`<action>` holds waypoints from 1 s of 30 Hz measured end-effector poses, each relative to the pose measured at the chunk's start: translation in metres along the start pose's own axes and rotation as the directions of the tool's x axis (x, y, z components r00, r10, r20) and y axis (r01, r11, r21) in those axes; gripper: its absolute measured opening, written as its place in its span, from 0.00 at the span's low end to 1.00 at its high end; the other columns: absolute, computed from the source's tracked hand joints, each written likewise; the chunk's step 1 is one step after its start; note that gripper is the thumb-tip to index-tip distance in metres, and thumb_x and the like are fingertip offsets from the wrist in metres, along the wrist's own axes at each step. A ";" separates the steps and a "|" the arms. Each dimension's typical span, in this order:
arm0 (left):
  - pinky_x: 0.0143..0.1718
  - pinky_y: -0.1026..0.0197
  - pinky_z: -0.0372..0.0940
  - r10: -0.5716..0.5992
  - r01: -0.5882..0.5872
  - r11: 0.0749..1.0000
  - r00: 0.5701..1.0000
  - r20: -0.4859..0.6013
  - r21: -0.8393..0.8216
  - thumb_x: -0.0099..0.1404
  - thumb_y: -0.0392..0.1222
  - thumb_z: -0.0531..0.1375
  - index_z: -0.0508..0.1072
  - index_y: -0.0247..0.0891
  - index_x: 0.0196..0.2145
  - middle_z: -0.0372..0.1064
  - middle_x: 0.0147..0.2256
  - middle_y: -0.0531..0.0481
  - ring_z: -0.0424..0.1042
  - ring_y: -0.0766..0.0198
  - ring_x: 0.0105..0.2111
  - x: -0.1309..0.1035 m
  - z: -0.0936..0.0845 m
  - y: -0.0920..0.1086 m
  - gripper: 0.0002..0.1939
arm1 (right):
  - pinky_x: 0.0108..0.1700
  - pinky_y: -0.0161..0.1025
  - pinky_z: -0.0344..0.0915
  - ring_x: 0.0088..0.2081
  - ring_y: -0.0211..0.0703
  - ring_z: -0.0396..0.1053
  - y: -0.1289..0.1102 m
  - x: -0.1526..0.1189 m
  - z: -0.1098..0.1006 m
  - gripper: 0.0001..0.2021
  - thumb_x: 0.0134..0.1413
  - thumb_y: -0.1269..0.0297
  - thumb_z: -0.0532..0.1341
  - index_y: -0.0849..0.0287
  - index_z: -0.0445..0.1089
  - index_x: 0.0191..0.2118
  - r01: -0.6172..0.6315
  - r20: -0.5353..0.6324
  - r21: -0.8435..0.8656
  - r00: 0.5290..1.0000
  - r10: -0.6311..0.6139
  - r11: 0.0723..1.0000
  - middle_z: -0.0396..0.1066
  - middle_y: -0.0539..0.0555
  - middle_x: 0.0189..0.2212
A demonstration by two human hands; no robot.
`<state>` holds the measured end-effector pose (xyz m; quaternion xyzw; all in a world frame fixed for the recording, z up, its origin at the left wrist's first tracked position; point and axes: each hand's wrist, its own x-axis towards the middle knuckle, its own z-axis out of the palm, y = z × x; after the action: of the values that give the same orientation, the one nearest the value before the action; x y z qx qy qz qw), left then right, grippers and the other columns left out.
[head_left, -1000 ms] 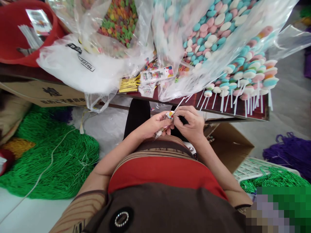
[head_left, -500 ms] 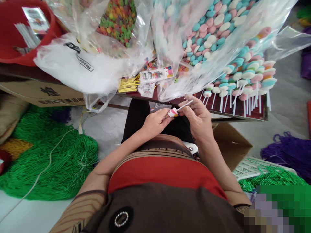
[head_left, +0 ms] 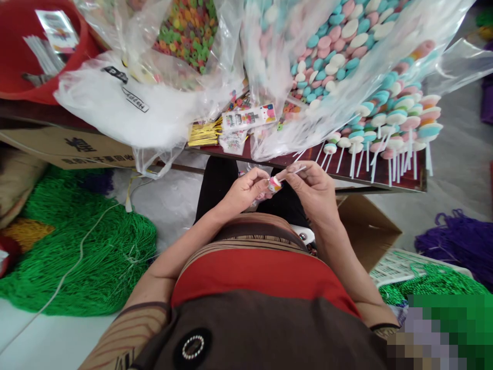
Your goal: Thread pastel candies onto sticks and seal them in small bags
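Over my lap, both hands meet at a small printed bag (head_left: 275, 183) in white, pink, yellow and purple. My left hand (head_left: 246, 191) is closed, thumb and fingers pinching the bag's left side. Fingertips of my right hand (head_left: 311, 187) touch its other edge while pinching a thin white stick (head_left: 299, 169), which points up and right. What is inside the bag is hidden. Nearby on the table edge lie flat printed bags (head_left: 246, 119) and a bundle of yellow twist ties (head_left: 204, 134).
Candy skewers on white sticks (head_left: 396, 118) lie at the table's right end, sticks overhanging the edge. Behind are an open bag of pastel candies (head_left: 335, 51), a bag of ring candies (head_left: 188, 36) and a red basin (head_left: 82, 56). Green strands (head_left: 96, 252) heap at left.
My left fingers have shifted to pinch the bag's upper left side, and the bag's print now faces up more. My right hand has lowered slightly, its fingers closing in on the bag with the stick.
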<state>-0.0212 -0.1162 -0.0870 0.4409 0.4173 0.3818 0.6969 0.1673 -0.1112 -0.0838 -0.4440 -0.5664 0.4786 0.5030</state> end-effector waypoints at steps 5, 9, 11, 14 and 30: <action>0.22 0.67 0.54 -0.012 0.011 1.000 1.000 -0.025 -0.013 0.62 0.68 0.63 0.68 0.39 0.34 0.64 0.22 0.57 0.56 0.73 0.19 -0.001 0.003 -0.012 0.26 | 0.43 0.40 0.77 0.35 0.40 0.80 0.006 -0.006 -0.001 0.09 0.60 0.57 0.68 0.52 0.70 0.43 -0.076 0.019 -0.016 0.997 0.076 0.997 0.79 0.47 0.32; 0.27 0.64 0.61 0.148 -0.127 0.981 0.978 -0.145 0.144 0.65 0.65 0.61 0.71 0.41 0.32 0.69 0.30 0.52 0.63 0.69 0.25 -0.001 0.007 -0.012 0.23 | 0.41 0.39 0.76 0.35 0.40 0.79 0.006 -0.013 0.003 0.09 0.60 0.56 0.68 0.53 0.70 0.38 -0.093 0.010 -0.017 0.996 0.093 0.996 0.78 0.47 0.33; 0.37 0.61 0.66 0.259 -0.199 0.936 0.948 -0.185 0.292 0.67 0.64 0.60 0.71 0.41 0.30 0.72 0.35 0.48 0.68 0.65 0.32 -0.002 0.008 -0.008 0.22 | 0.39 0.39 0.75 0.34 0.40 0.78 0.003 -0.017 0.007 0.08 0.60 0.57 0.67 0.53 0.71 0.36 -0.060 -0.002 -0.109 0.998 0.060 0.992 0.78 0.48 0.32; 0.47 0.57 0.66 0.364 -0.267 0.852 0.920 -0.143 0.450 0.70 0.63 0.56 0.71 0.42 0.28 0.74 0.36 0.46 0.70 0.61 0.38 0.001 0.007 -0.005 0.23 | 0.41 0.41 0.74 0.34 0.41 0.77 -0.004 -0.019 0.013 0.04 0.61 0.61 0.66 0.53 0.72 0.35 0.066 0.003 -0.307 0.998 -0.068 0.950 0.79 0.49 0.33; 0.31 0.61 0.66 0.016 -0.019 1.000 0.985 -0.171 -0.017 0.67 0.73 0.53 0.71 0.41 0.35 0.72 0.29 0.50 0.72 0.65 0.28 -0.002 0.010 0.022 0.30 | 0.39 0.42 0.80 0.34 0.41 0.79 -0.003 -0.009 0.025 0.06 0.60 0.59 0.68 0.52 0.73 0.35 0.101 -0.357 -0.161 0.921 -0.154 0.982 0.80 0.49 0.34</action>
<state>-0.0162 -0.1144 -0.0628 0.4039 0.4681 0.4279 0.6593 0.1428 -0.1225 -0.0829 -0.5220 -0.5219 0.3123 0.5979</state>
